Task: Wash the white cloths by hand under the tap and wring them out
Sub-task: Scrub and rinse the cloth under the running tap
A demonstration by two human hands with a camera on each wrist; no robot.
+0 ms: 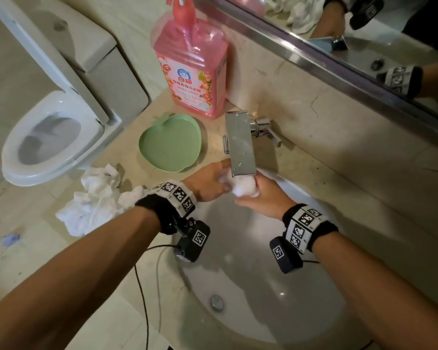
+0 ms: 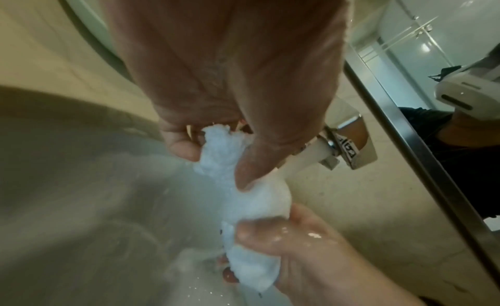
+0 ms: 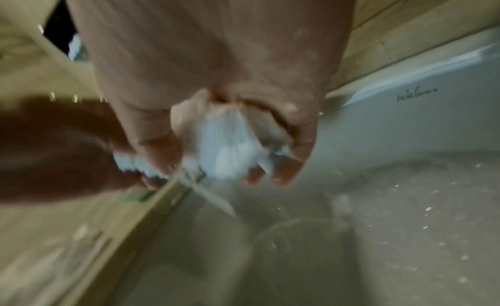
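A wet white cloth (image 1: 243,186) is bunched into a roll right under the chrome tap (image 1: 240,145), above the white sink (image 1: 301,311). My left hand (image 1: 210,183) grips its left end and my right hand (image 1: 261,195) grips its right end. The left wrist view shows the cloth (image 2: 243,195) stretched between my left hand (image 2: 216,152) above and my right hand (image 2: 284,246) below, with water running from the tap (image 2: 305,159). In the blurred right wrist view my right hand (image 3: 224,152) is curled round the cloth (image 3: 224,150).
More crumpled white cloths (image 1: 96,200) lie on the beige counter left of the sink. A green apple-shaped dish (image 1: 170,145) and a pink detergent bottle (image 1: 192,64) stand behind the tap's left. A toilet (image 1: 48,137) is at far left, a mirror (image 1: 364,34) behind.
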